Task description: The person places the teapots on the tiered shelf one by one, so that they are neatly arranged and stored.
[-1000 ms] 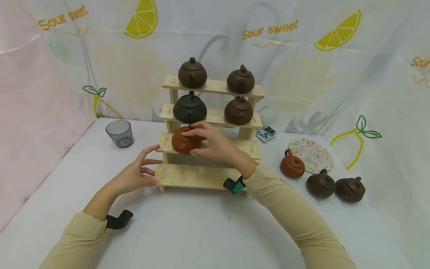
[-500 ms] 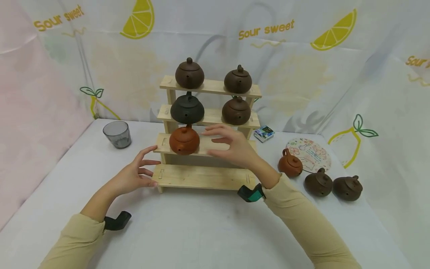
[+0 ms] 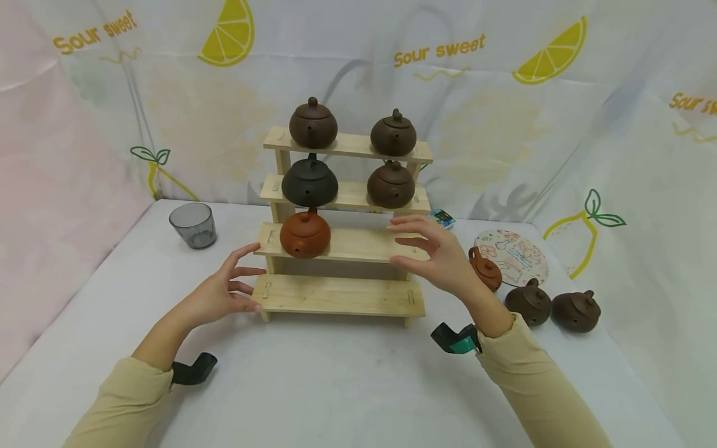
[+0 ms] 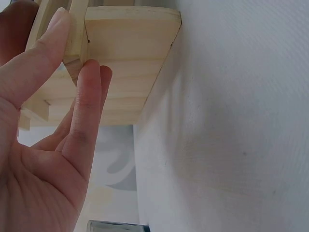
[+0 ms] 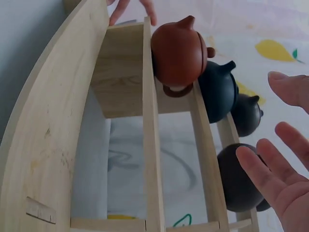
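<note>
The left hand (image 3: pixel 218 297), fingers spread, touches one end of the wooden rack (image 3: pixel 342 294), maybe so it won't slide. The right hand (image 3: pixel 439 255), spread too, holds nothing. The orange teapot (image 3: pixel 305 236) sits upright on the second-lowest shelf (image 3: pixel 361 244).

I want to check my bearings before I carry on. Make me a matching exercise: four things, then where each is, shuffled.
Things
1. Left hand
2. Right hand
3. Glass
4. Greenish-black teapot

Places
A. On the second shelf from the top
B. Touching the left end of the wooden rack
C. In front of the rack's right end, gripping nothing
D. Standing on the table, left of the rack

Pairs: 1-B, 2-C, 3-D, 4-A
</note>
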Action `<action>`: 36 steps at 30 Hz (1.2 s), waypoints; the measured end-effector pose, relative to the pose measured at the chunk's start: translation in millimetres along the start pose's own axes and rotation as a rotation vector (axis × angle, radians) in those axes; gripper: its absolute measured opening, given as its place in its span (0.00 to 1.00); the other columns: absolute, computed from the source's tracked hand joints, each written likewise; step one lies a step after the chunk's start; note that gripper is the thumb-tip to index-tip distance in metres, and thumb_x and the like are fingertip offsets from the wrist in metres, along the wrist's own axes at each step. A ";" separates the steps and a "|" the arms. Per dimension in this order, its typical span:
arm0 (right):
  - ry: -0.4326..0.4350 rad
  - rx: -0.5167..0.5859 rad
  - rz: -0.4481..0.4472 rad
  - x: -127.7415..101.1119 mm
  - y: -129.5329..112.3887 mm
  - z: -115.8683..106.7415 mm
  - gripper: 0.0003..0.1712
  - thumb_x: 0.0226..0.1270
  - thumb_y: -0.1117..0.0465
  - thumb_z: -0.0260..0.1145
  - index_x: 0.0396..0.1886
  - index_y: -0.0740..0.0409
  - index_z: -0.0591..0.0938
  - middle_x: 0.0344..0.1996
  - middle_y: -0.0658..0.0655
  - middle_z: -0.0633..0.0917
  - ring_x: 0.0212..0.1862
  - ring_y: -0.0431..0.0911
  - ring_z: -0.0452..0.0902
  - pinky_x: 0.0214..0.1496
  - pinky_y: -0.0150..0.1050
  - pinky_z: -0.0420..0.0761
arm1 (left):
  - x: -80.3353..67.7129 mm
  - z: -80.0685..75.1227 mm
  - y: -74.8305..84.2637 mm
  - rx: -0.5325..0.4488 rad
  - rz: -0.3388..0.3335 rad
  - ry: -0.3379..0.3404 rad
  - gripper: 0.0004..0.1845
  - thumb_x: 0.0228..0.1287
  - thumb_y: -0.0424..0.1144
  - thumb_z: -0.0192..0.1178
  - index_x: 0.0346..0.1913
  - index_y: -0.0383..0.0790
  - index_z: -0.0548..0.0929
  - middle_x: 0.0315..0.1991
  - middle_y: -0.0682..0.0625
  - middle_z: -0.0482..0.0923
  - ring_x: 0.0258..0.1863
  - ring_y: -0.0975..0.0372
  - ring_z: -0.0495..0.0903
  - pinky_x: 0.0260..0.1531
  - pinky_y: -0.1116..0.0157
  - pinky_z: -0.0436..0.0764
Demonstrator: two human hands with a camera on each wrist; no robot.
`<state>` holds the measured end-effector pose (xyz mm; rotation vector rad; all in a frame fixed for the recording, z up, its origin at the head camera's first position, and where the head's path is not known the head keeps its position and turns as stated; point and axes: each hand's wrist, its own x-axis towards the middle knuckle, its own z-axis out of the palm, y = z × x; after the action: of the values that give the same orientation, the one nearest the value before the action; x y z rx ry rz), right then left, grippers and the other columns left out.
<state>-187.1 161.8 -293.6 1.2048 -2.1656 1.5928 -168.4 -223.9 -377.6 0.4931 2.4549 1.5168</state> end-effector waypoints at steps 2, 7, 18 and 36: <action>0.013 -0.008 0.011 -6.5 0.2 -4.4 0.26 0.45 0.84 0.68 0.48 0.74 0.76 0.53 0.67 0.73 0.55 0.48 0.72 0.52 0.44 0.75 | -0.2 0.2 -0.4 0.004 0.000 0.003 0.60 0.44 0.30 0.73 0.72 0.59 0.42 0.61 0.31 0.64 0.42 0.50 0.78 0.36 0.63 0.78; 0.049 -0.027 0.022 -24.2 1.8 -15.8 0.26 0.44 0.85 0.67 0.48 0.73 0.77 0.52 0.68 0.74 0.55 0.47 0.72 0.52 0.42 0.74 | 1.0 0.8 0.5 0.012 -0.001 0.003 0.60 0.44 0.30 0.73 0.72 0.59 0.42 0.61 0.31 0.64 0.43 0.50 0.78 0.37 0.63 0.78; 0.125 -0.121 0.130 -63.0 8.0 -38.1 0.27 0.45 0.85 0.67 0.49 0.70 0.78 0.53 0.58 0.75 0.51 0.43 0.73 0.48 0.33 0.76 | 0.6 0.5 2.1 0.004 -0.007 0.003 0.59 0.44 0.30 0.73 0.72 0.58 0.42 0.61 0.31 0.64 0.43 0.50 0.78 0.37 0.62 0.78; 0.217 -0.253 0.221 -113.2 8.7 -73.1 0.26 0.45 0.85 0.66 0.49 0.74 0.76 0.54 0.58 0.76 0.54 0.39 0.72 0.49 0.28 0.73 | -0.6 1.1 3.6 0.011 -0.022 0.008 0.60 0.44 0.30 0.73 0.72 0.58 0.42 0.61 0.31 0.64 0.43 0.50 0.78 0.38 0.62 0.78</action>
<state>-141.2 281.5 -336.1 0.7070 -2.3312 1.3946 -166.8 -221.7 -374.8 0.4619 2.4681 1.5001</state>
